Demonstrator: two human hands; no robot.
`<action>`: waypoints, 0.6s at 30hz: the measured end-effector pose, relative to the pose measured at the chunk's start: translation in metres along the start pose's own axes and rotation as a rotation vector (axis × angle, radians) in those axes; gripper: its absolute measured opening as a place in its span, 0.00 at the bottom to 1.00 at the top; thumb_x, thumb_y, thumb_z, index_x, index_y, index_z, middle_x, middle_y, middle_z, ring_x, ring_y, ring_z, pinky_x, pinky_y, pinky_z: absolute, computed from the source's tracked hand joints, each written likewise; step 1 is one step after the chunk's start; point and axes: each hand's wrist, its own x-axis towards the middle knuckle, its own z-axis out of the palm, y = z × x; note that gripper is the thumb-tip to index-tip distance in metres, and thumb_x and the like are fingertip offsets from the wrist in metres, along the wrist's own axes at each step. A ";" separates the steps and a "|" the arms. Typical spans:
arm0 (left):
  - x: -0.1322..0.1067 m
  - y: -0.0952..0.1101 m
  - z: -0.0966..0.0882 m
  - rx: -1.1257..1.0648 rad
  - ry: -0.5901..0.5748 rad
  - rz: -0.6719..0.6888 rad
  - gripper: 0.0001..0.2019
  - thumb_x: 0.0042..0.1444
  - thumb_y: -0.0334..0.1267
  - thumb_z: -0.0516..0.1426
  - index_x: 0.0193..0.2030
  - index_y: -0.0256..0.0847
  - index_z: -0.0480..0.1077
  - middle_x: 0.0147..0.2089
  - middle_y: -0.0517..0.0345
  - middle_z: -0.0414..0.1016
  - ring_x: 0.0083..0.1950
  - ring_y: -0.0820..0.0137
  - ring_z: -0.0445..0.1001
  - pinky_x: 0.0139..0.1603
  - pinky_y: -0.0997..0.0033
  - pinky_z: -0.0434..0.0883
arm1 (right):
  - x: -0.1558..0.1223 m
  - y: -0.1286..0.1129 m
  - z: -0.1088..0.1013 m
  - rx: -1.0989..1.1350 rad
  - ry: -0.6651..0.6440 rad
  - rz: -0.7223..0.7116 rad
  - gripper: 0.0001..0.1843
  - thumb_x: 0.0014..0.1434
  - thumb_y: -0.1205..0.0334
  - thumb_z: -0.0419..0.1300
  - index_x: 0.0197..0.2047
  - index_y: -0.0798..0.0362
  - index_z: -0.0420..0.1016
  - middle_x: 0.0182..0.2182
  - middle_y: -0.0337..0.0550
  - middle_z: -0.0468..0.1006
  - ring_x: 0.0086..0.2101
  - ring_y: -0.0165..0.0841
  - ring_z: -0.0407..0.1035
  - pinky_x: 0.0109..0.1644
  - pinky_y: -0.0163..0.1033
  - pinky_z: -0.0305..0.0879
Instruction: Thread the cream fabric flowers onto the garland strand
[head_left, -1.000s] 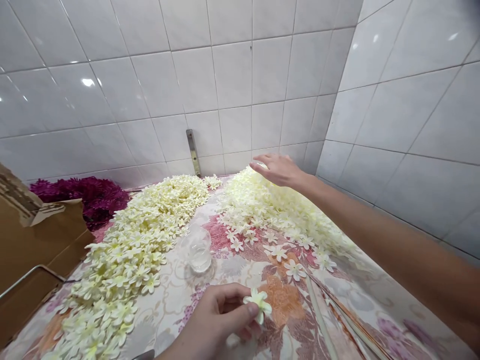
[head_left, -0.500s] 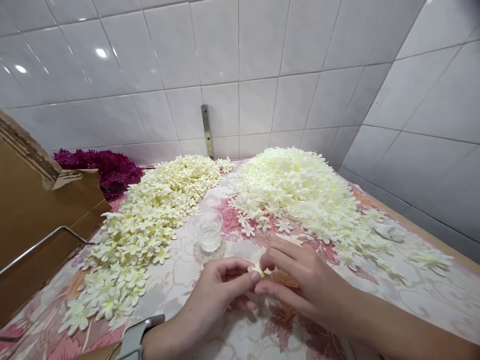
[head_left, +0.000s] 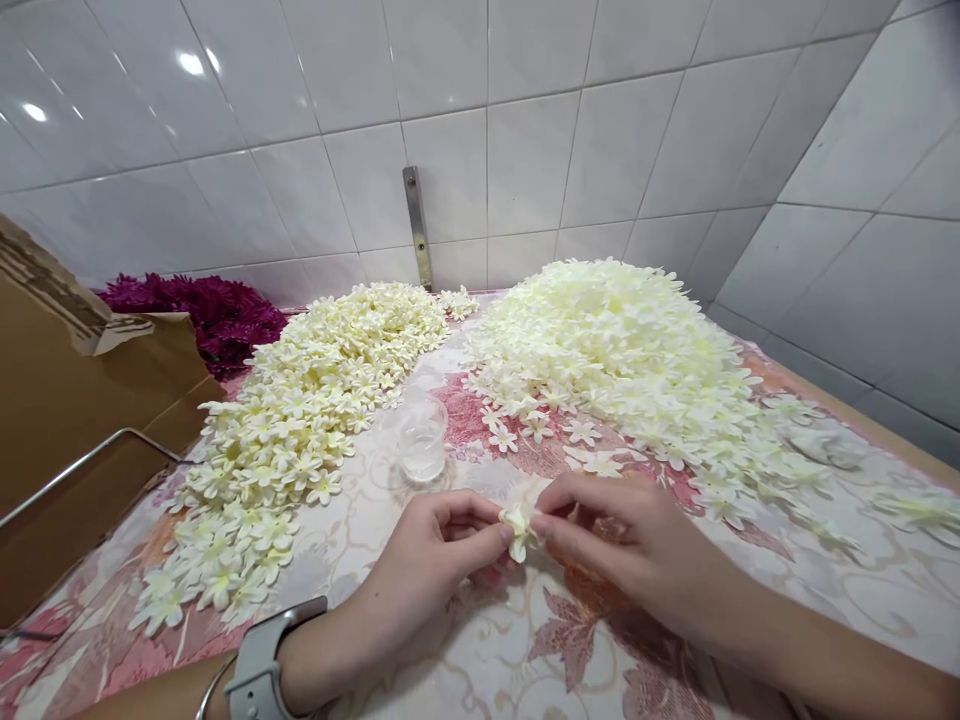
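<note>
Between the fingertips of both hands is one small white flower (head_left: 519, 530) with a pale yellow centre. My left hand (head_left: 442, 550) pinches its left side between thumb and forefinger. From the right, the thumb and forefinger of my right hand (head_left: 611, 535) grip its other edge. A clear plastic cup (head_left: 420, 445) stands just beyond my left hand, with what looks like clear liquid inside. To the left spreads a long heap of cream flowers (head_left: 300, 410). A larger heap of white flowers (head_left: 600, 340) lies beyond my right hand, with a few loose ones at its near edge.
Purple flowers (head_left: 202, 315) are piled at the back left, behind an open cardboard box (head_left: 97, 410). A bent metal rod (head_left: 67, 475) crosses the box. White tiled wall (head_left: 525, 160) closes off the back and right. Patterned cloth (head_left: 465, 660) covers the table.
The flower now shows more plainly between my fingertips, and my right hand has shifted slightly right. The view has tilted down a little.
</note>
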 end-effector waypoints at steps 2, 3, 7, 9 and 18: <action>0.001 -0.003 -0.001 -0.039 0.028 0.014 0.08 0.41 0.33 0.66 0.22 0.34 0.72 0.18 0.62 0.71 0.21 0.79 0.66 0.23 0.81 0.63 | 0.003 0.006 -0.007 -0.211 0.173 -0.081 0.07 0.60 0.60 0.55 0.31 0.53 0.68 0.26 0.41 0.73 0.26 0.32 0.66 0.28 0.35 0.59; 0.002 -0.004 -0.001 -0.051 0.036 0.018 0.08 0.41 0.33 0.66 0.22 0.34 0.72 0.18 0.62 0.70 0.21 0.79 0.66 0.23 0.81 0.62 | 0.004 0.008 -0.009 -0.311 0.251 -0.124 0.07 0.60 0.59 0.55 0.33 0.54 0.68 0.29 0.43 0.72 0.28 0.33 0.66 0.29 0.36 0.59; 0.002 -0.003 -0.001 -0.018 -0.012 0.010 0.07 0.42 0.34 0.66 0.23 0.33 0.73 0.20 0.60 0.72 0.23 0.78 0.68 0.25 0.80 0.64 | 0.002 0.004 -0.003 -0.350 0.087 -0.222 0.06 0.60 0.61 0.55 0.32 0.53 0.64 0.29 0.42 0.69 0.27 0.32 0.64 0.28 0.35 0.58; 0.002 -0.003 -0.001 0.044 -0.061 0.017 0.07 0.42 0.35 0.65 0.23 0.33 0.73 0.22 0.59 0.73 0.24 0.77 0.68 0.27 0.79 0.64 | -0.001 -0.002 0.005 -0.305 -0.089 -0.242 0.08 0.60 0.66 0.54 0.29 0.53 0.63 0.26 0.40 0.68 0.26 0.31 0.63 0.28 0.34 0.57; 0.004 -0.007 -0.005 0.135 -0.114 0.008 0.09 0.43 0.38 0.65 0.26 0.33 0.74 0.23 0.60 0.72 0.26 0.76 0.67 0.29 0.77 0.63 | -0.002 0.001 0.008 -0.026 -0.179 -0.221 0.14 0.62 0.72 0.49 0.24 0.53 0.60 0.22 0.37 0.65 0.25 0.28 0.60 0.28 0.31 0.54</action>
